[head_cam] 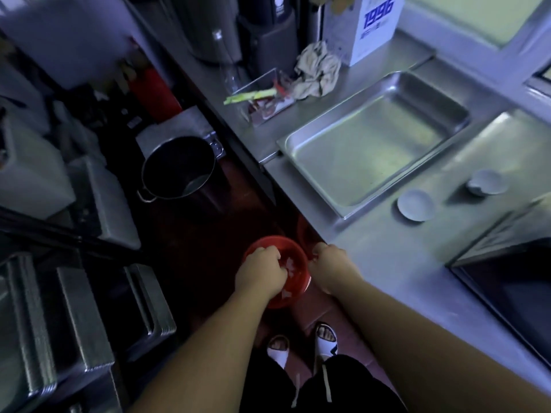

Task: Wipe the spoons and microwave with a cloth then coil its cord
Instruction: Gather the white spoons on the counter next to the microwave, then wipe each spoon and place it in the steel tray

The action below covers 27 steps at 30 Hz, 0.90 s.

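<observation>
Left hand (261, 271) fisted inside red bowl (277, 240), grip unclear; right hand (329, 268) grips bowl rim at its 3 o'clock. Bowl at 6 o'clock, over floor (310, 317). Crumpled cloth (317, 70) on counter (387, 263) at 12 o'clock, near tray (372, 150).

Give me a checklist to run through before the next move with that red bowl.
1. Grip on the red bowl: the right hand holds its rim. Ok.
2. Spoons in hand: the left hand is inside the bowl among pale items, too blurred to name. Cannot tell.
3. Cloth ready: it lies crumpled at the far end of the counter, in neither hand. Not ok.
4. Bowl supported: it sits beside the counter edge, not on it, and what is under it is hidden. Cannot tell.
5. Set-down room: there is bare counter next to the right hand. Ok.
6. Microwave cord: not visible. Cannot tell.
</observation>
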Tool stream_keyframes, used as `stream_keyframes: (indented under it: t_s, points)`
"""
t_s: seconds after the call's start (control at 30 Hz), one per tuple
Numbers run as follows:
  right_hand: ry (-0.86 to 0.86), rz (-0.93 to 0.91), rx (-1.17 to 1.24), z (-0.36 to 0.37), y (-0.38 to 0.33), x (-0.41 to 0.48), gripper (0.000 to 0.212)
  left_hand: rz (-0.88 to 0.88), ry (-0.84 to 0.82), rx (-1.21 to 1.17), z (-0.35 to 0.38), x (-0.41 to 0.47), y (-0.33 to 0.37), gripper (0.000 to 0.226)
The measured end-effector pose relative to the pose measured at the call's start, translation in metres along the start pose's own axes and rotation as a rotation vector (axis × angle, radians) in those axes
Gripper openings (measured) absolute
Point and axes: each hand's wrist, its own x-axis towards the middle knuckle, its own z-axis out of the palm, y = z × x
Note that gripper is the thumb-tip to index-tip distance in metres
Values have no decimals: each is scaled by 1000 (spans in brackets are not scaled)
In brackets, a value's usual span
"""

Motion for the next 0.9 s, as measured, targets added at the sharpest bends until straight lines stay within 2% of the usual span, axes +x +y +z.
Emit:
stream_keyframes:
  t_s: [0.07, 0.2, 0.4, 0.5, 0.57, 0.9]
  points:
    - [14, 41, 21, -9, 4, -11, 46, 45, 7, 60, -5, 1, 4, 41]
    - [86, 130, 52, -15, 16, -31, 34, 180, -1, 164, -12, -2, 15, 38]
    - [145, 228, 94, -11, 33, -72, 48, 336, -51, 273, -13, -8, 27, 39]
    - [172, 292, 107, -2, 41, -94, 36, 405, -73, 311, -7, -13, 29, 37]
    - [191, 342, 121, 3, 48, -109, 35, 458, -87, 332, 0, -18, 33, 37]
    - [329, 573, 294, 12, 129, -198, 47, 722, -127, 449, 52, -63, 95, 30]
